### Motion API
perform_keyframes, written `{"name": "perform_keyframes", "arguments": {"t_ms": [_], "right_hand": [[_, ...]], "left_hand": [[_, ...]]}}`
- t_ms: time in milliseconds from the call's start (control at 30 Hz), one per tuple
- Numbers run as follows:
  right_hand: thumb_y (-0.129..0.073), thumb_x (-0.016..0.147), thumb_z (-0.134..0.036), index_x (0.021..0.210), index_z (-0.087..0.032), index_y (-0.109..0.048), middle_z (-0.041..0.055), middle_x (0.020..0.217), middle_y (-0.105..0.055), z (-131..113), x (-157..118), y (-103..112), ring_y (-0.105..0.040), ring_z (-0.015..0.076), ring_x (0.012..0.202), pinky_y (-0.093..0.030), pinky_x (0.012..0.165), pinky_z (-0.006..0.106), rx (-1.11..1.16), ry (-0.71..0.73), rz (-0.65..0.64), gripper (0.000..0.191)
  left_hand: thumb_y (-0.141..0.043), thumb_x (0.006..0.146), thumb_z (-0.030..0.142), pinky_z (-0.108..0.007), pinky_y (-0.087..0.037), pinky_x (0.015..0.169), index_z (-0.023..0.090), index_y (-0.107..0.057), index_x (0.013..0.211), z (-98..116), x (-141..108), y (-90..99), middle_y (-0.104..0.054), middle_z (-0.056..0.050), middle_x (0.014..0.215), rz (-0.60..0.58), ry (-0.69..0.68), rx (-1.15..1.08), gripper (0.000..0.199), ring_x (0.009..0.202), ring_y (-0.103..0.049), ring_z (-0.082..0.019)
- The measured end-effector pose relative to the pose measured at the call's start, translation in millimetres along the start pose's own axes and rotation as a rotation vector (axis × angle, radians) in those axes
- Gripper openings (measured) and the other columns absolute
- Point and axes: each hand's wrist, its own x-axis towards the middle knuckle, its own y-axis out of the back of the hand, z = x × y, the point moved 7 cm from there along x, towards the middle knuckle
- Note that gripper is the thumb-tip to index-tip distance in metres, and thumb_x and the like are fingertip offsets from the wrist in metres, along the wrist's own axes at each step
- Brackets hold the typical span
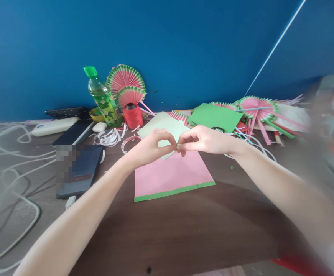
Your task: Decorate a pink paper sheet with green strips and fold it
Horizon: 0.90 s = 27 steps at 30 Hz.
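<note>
My left hand and my right hand meet above the desk with their fingertips pinched together. A tiny pale piece shows between the fingertips; its kind cannot be made out. Below them lies a sheet of pink paper with a green strip along its near edge. A pale green sheet of paper lies behind the hands, partly hidden by them.
Behind are a bottle, a red spool and pleated paper fans. Green paper and more fans lie right. A dark phone, a roll of white tape and cables are left.
</note>
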Motion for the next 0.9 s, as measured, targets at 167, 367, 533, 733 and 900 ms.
{"name": "perform_keyframes", "arguments": {"t_ms": [167, 367, 533, 733, 900], "right_hand": [[-0.055, 0.076, -0.034, 0.08, -0.017, -0.065, 0.0032, 0.083, -0.067, -1.6, -0.7, -0.8, -0.058, 0.0169, 0.082, -0.04, 0.074, 0.03, 0.016, -0.02, -0.032, 0.02], [-0.054, 0.076, -0.03, 0.086, -0.017, -0.066, 0.0033, 0.083, -0.067, -0.3, -0.2, -0.8, -0.058, 0.0166, 0.082, -0.039, 0.075, 0.03, 0.013, -0.028, -0.033, 0.02], [-0.052, 0.077, -0.029, 0.085, -0.018, -0.065, 0.0029, 0.083, -0.067, -1.8, -1.4, 0.5, -0.058, 0.0162, 0.082, -0.039, 0.075, 0.03, -0.012, -0.022, -0.013, 0.019], [-0.052, 0.076, -0.031, 0.079, -0.02, -0.064, 0.0017, 0.082, -0.066, -5.9, -2.2, -0.1, -0.058, 0.0157, 0.079, -0.04, 0.072, 0.029, -0.027, -0.009, -0.012, 0.016], [-0.052, 0.077, -0.03, 0.078, -0.019, -0.064, 0.0019, 0.081, -0.066, -7.9, -2.9, 0.9, -0.057, 0.0154, 0.077, -0.039, 0.07, 0.028, -0.062, -0.014, 0.0, 0.016]], "left_hand": [[-0.05, 0.078, 0.03, -0.032, -0.037, 0.085, 0.02, -0.06, 0.075, 0.4, -0.2, -0.7, -0.059, 0.0, 0.085, -0.007, -0.012, -0.001, 0.014, 0.09, -0.051, -0.017], [-0.05, 0.079, 0.03, -0.032, -0.037, 0.085, 0.02, -0.06, 0.075, -0.4, 0.1, -0.1, -0.059, 0.0, 0.085, -0.014, 0.007, -0.016, 0.015, 0.09, -0.052, -0.017], [-0.046, 0.081, 0.031, -0.031, -0.037, 0.085, 0.02, -0.061, 0.077, -0.9, 0.1, -1.1, -0.06, 0.0, 0.089, -0.031, 0.019, -0.049, 0.019, 0.091, -0.052, -0.017], [-0.05, 0.079, 0.036, -0.029, -0.038, 0.077, 0.02, -0.06, 0.074, -2.5, 0.0, -1.8, -0.058, 0.0, 0.084, -0.01, 0.034, -0.02, 0.02, 0.085, -0.052, -0.016], [-0.051, 0.08, 0.037, -0.029, -0.037, 0.078, 0.02, -0.06, 0.073, -1.4, 0.0, -1.8, -0.059, 0.0, 0.083, -0.023, 0.006, -0.047, 0.021, 0.084, -0.053, -0.016]]}}
